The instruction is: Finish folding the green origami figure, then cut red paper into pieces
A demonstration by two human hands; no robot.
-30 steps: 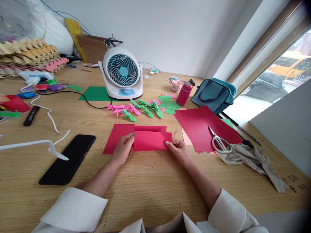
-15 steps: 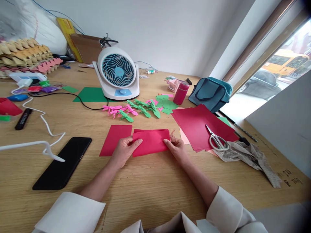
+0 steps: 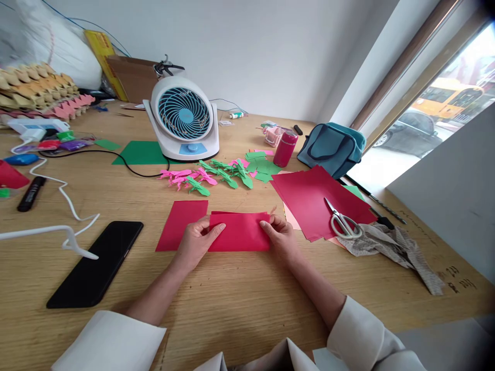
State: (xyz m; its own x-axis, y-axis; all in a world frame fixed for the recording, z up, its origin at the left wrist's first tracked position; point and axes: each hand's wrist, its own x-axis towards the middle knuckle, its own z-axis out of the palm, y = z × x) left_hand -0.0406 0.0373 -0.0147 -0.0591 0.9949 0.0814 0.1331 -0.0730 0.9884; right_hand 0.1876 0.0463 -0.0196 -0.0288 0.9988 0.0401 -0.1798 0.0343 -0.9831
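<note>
Rectangles of red paper (image 3: 238, 233), at least two layers, are pinched by thumb and fingers at both ends: left hand (image 3: 195, 245) on the left, right hand (image 3: 283, 236) on the right. Their edges look nearly aligned, the rear layer showing as a sliver along the top. Just left of this held stack lies a flat red sheet (image 3: 180, 220); beyond the stack, pink paper figures (image 3: 176, 178) and green paper figures (image 3: 245, 178) seem finished. Right of it, scissors (image 3: 339, 218) rest on larger red sheets (image 3: 305, 198); the red paper appears not yet shaped.
</note>
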